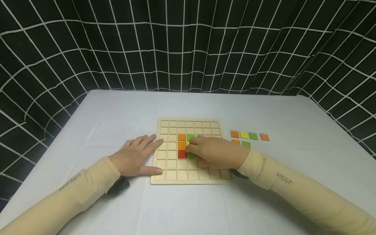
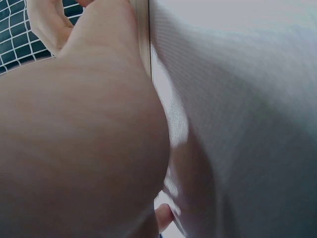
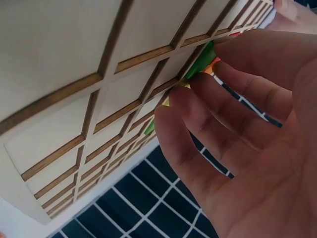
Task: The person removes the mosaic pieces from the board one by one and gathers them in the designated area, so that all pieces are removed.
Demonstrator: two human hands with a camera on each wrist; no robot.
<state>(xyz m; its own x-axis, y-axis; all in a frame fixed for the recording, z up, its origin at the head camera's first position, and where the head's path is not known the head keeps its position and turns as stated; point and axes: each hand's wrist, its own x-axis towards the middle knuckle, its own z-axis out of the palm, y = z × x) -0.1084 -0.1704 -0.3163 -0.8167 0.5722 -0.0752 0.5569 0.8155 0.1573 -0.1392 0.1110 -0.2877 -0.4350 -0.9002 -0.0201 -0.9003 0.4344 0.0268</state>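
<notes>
My left hand (image 1: 133, 157) lies flat with spread fingers, its fingertips and thumb on the left edge of the wooden grid board (image 1: 182, 175). Over the board's middle, my right hand (image 1: 218, 152) pinches a green square tile (image 3: 201, 62) between thumb and fingers, low at a cell. Left of it in the head view, a column holds two orange tiles (image 1: 182, 137) above a red tile (image 1: 182, 154). Another green tile (image 1: 191, 136) sits in the top row, and a sliver of yellow tile (image 1: 188, 143) shows by the fingers. The right hand hides several cells.
Right of the board lie loose square tiles: orange (image 1: 234, 134), yellow (image 1: 243, 134), green (image 1: 253, 136) and others, some partly behind the right hand. A white cloth covers the table (image 1: 123, 111). A black curtain with white grid lines (image 1: 182, 42) hangs behind it.
</notes>
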